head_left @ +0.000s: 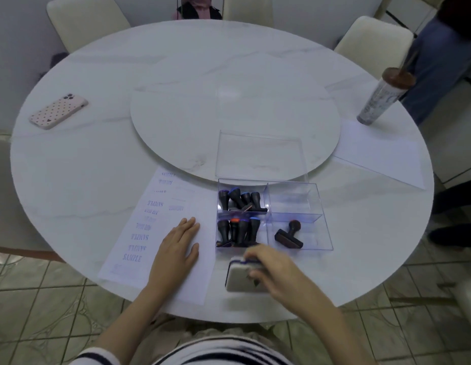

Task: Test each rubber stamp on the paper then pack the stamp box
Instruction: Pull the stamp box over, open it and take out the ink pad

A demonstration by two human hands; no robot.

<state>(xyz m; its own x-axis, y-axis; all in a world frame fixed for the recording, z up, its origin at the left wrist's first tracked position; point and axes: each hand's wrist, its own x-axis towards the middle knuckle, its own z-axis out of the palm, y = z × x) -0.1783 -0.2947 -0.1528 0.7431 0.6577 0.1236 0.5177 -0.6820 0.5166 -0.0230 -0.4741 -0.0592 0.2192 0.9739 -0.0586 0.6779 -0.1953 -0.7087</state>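
— At the near edge of the desk (97, 167), what does your right grip (271, 270) hold?

— My right grip is curled over an ink pad (238, 280), a pale case with a blue rim. My fingers are on its far edge and my thumb is on its top face. The pad sits just in front of the stamp box (292, 198). Motion blur hides whether the two touch.

— And the left grip (177, 242)?

— My left grip lies flat and open, fingers straight, palm down on the paper (155, 227), holding nothing. The paper lies left of the box, its right edge just beside the box wall. Blue prints reading SAMPLE run up its left half, apart from my fingers.

— Where are the stamps relative to both grips?

— All are in the clear box, beyond my right grip and to the right of my left.
- Far-left compartment: four black-handled stamps (241, 200), leaning.
- Near-left compartment: four more stamps (238, 230), roughly upright, the ones closest to my right fingers.
- Near-right compartment: a single stamp (289, 237) on its side.

The lid (260, 156) is folded back onto the turntable (202, 114).

— Other items?

— A phone (59, 111) in a dotted pink case lies far left. A lidded tumbler (381, 101) with a straw stands far right, with a second sheet (381, 154) near it.
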